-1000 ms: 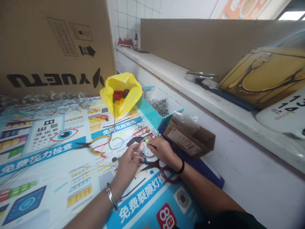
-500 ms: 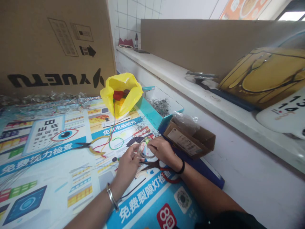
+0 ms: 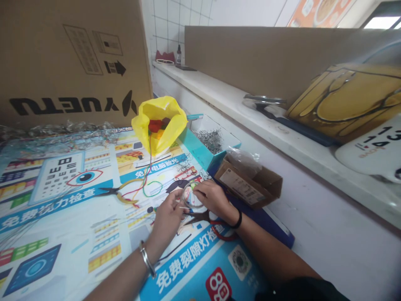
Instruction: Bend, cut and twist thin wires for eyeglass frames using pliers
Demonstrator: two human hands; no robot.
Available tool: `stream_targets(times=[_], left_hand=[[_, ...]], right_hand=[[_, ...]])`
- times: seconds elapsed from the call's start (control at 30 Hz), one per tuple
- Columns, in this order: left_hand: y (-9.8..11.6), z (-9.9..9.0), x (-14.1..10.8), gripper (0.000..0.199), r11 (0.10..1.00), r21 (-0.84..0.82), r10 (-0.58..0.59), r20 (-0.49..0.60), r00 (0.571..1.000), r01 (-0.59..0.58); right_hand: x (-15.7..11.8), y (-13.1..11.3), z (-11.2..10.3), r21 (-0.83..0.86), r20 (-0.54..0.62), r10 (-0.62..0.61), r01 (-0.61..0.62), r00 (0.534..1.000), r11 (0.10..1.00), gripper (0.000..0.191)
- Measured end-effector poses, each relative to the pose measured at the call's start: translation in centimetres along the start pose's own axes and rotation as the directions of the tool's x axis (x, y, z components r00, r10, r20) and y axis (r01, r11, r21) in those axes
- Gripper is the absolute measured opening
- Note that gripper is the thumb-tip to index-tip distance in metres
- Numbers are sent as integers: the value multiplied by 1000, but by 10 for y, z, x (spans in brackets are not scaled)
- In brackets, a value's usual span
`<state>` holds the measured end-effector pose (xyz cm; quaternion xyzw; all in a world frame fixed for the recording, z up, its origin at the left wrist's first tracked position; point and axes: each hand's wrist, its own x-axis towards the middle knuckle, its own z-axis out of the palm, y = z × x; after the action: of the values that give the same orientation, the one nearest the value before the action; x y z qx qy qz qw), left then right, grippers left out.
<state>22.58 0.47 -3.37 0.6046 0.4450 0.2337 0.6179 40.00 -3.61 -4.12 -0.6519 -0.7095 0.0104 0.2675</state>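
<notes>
Between my two hands is a thin, pale wire ring (image 3: 194, 207), held above the printed sheet. My left hand (image 3: 169, 214) pinches its left side, fingers closed. At its right side my right hand (image 3: 215, 200) has thumb and fingertips pressed together; a finer strand there is too small to make out. Scissors (image 3: 203, 217) with red handles lie just below the ring, partly under my right hand. Pliers (image 3: 117, 194) with yellow handles lie to the left, near red, yellow and green cords (image 3: 145, 184).
A yellow bag (image 3: 169, 138) with coloured contents stands ahead, beside a turquoise box (image 3: 200, 150) of small metal pieces. Nearer is an open brown carton (image 3: 241, 184) with clear plastic. A white ledge (image 3: 219, 90) runs along the right; a big cardboard box (image 3: 75, 62) stands behind.
Both hands stay nearly where they were, still on the wire ring. The view has shifted very slightly; nothing else has visibly moved.
</notes>
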Motion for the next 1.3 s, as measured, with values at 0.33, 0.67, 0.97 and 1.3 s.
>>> stream_targets(times=[0.33, 0.67, 0.97, 1.3], left_hand=[[-3, 0, 0, 41, 1000, -12, 24, -3, 1000, -24], [3, 0, -1, 37, 1000, 17, 24, -19, 1000, -24], [1, 0, -1, 39, 1000, 13, 24, -19, 1000, -24], [1, 0, 1, 44, 999, 12, 33, -16, 999, -33]], right_hand=[[1, 0, 0, 27, -3, -4, 4, 1000, 1000, 14], [3, -5, -2, 10, 8, -15, 15, 1000, 1000, 15], [3, -4, -2, 92, -11, -8, 9, 1000, 996, 13], [5, -3, -9, 293, -7, 27, -24, 1000, 956, 11]])
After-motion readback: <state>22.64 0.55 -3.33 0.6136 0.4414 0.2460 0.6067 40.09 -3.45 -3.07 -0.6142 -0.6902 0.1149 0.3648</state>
